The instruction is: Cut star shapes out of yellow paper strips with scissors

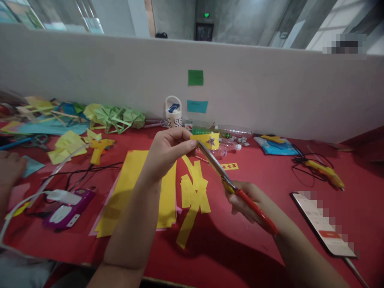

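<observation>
Between the thumb and fingers of my left hand point(172, 151) is a small yellow paper strip point(205, 140) with a star on it. My right hand point(247, 200) grips the red handles of a pair of scissors point(216, 163). Their blades point up and left, with the tips at the strip's lower edge near my left thumb; whether they cut into it I cannot tell. Below lie several loose yellow paper pieces point(195, 186) and a small strip with red stars point(230, 166). Yellow sheets point(126, 196) are stacked under my left forearm.
Glue guns point(97, 152) lie left and right with cables. A purple power strip point(70, 212), a phone point(322, 224), a cup point(173, 114), plastic bottles point(234, 131) and green folded paper point(117, 116) surround the work. Another person's hand point(12, 170) rests at far left.
</observation>
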Demonstrator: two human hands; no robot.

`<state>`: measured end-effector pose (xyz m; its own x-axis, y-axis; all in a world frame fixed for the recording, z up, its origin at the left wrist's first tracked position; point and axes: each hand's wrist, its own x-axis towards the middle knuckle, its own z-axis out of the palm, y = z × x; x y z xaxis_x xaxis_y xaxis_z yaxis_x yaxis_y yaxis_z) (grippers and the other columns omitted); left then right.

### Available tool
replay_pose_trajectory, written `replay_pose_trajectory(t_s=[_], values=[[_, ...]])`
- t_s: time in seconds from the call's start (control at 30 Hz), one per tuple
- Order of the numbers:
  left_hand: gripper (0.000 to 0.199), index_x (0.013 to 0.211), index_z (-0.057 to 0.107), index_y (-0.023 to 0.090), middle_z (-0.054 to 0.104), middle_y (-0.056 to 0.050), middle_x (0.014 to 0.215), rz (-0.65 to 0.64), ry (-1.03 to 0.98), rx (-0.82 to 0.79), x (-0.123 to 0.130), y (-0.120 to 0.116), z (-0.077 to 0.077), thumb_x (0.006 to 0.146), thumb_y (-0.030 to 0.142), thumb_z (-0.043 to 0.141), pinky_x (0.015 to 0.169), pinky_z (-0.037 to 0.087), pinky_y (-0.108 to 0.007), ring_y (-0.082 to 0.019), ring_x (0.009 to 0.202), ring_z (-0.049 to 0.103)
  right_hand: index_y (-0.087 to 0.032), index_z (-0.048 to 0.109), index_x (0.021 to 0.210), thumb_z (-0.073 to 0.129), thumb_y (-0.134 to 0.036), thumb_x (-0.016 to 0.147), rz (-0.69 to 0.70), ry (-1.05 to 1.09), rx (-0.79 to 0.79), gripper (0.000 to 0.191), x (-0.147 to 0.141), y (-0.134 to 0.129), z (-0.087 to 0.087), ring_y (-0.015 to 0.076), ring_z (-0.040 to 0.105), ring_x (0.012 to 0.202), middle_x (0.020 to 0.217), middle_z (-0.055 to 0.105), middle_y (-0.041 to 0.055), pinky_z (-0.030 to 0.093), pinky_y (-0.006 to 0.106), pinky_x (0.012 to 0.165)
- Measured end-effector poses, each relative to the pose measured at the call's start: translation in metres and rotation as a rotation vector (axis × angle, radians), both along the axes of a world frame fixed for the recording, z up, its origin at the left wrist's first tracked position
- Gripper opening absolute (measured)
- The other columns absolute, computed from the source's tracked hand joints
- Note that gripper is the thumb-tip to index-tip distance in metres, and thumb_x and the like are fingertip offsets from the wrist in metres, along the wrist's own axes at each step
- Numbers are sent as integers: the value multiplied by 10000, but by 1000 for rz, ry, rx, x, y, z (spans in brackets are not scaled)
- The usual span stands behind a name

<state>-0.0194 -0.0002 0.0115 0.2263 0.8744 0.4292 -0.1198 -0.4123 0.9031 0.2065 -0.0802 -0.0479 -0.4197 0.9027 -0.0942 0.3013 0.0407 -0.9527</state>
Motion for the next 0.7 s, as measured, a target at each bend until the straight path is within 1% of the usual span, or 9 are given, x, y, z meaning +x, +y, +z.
replay_pose_trajectory(t_s=[0.2,0.37,0.6,0.7], values=[[115,600,643,158,614,9,537,-1,-2,3,0,0,0,691,213,687,529,474,-223,-87,505,541,-219,393,653,554,-760,794,-8,-19,14,582,-3,1,7,67,344,420,543,403,-62,273,221,387],[98,602,643,166,607,10,544,-4,9,18,1,-2,1,680,214,678,536,474,-232,-95,520,542,-220,386,659,542,-760,804,-10,-17,38,580,-6,-2,13,67,339,434,567,394,-62,294,227,410],[122,580,617,180,573,9,563,5,11,56,10,-7,1,691,220,650,536,454,-239,-100,551,519,-225,376,678,568,-720,808,-37,22,32,546,-10,-4,10,71,339,448,572,402,-60,281,219,398],[142,570,600,180,559,9,564,0,12,59,12,-8,1,692,230,654,529,444,-239,-98,550,507,-220,393,681,575,-695,814,-34,23,29,526,-11,-3,7,68,340,448,586,431,-51,271,215,392]])
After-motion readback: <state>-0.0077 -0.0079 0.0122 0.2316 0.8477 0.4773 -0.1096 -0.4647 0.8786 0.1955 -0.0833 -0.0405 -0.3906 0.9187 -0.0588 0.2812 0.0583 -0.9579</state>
